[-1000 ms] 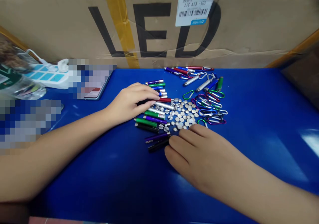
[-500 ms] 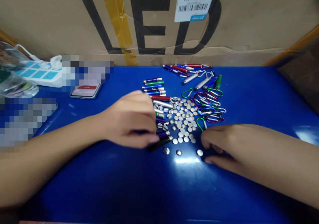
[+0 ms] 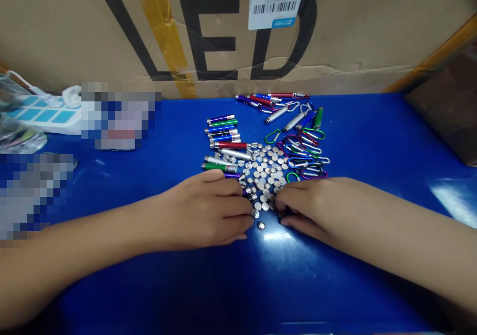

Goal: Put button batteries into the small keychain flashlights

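My left hand [image 3: 221, 208] is low over the near end of a row of small penlight tubes, its fingers curled and pressed together. What they hold, if anything, is hidden. My right hand [image 3: 307, 201] has thumb and fingers brought together at the near right edge of a pile of silver button cells [image 3: 264, 166]; its fingertips hide what is between them. One button cell [image 3: 261, 225] lies apart between both hands. A green penlight tube [image 3: 219, 167] and a red penlight tube [image 3: 230, 145] lie beyond my left hand. Coloured carabiner clips [image 3: 301, 162] lie beyond my right hand.
At the back lie penlights with clips [image 3: 276, 112]. A large cardboard box [image 3: 346, 32] marked LED stands along the table's far edge. To the left are a white power strip [image 3: 44, 111], a clear plastic bag [image 3: 22, 136] and blurred-out items.
My left hand has come down and right, over the near penlight tubes. My right hand has moved left to the button cells, covering where a loose one lay. The view has shifted slightly.
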Available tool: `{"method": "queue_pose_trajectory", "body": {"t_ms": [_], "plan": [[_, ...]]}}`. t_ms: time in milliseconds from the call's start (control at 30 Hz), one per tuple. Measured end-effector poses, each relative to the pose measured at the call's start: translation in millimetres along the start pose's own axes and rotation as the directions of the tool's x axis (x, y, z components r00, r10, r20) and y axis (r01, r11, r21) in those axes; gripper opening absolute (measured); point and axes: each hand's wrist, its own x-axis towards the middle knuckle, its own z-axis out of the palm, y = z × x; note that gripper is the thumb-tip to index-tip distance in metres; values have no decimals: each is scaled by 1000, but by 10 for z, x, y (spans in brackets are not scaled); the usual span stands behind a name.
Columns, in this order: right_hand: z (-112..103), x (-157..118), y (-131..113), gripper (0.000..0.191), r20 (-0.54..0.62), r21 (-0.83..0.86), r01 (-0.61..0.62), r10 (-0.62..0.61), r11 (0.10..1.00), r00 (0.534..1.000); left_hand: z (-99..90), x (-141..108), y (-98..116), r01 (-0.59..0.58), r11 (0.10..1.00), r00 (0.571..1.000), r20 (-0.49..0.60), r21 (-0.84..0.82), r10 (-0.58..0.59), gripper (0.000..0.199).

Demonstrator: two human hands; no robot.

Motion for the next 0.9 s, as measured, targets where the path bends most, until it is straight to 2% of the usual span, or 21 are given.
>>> {"method": "queue_pose_trajectory", "body": {"t_ms": [100,167,233,400,500,600,700,900], "plan": [[-14,0,8,6,135,38,-27,22,999,991,1,21,47,-2,1000,999,-36,8,2,16],[-29,-4,15,4,156,45,-39,32,998,987,1,55,101,10,1000,998,-59,6,-10,13],[-54,-4,23,5,126,59,-31,23,998,992,7,97,160,55,998,997,-62,9,-54,12],[-99,47,51,9,-42,27,-61,62,998,997,35,147,240,130,991,992,-14,30,-129,16],[-58,107,72,13,-95,15,-84,85,996,992,50,141,244,161,987,987,29,-9,-161,10],[8,163,96,14,-87,66,-52,58,996,995,62,146,253,197,980,979,53,-17,-196,3],[55,192,125,17,-58,131,-27,35,991,998,59,165,266,206,978,978,40,-14,-205,6],[72,193,144,16,-16,167,-71,75,983,997,33,175,279,172,985,985,-11,-16,-172,11]]}}
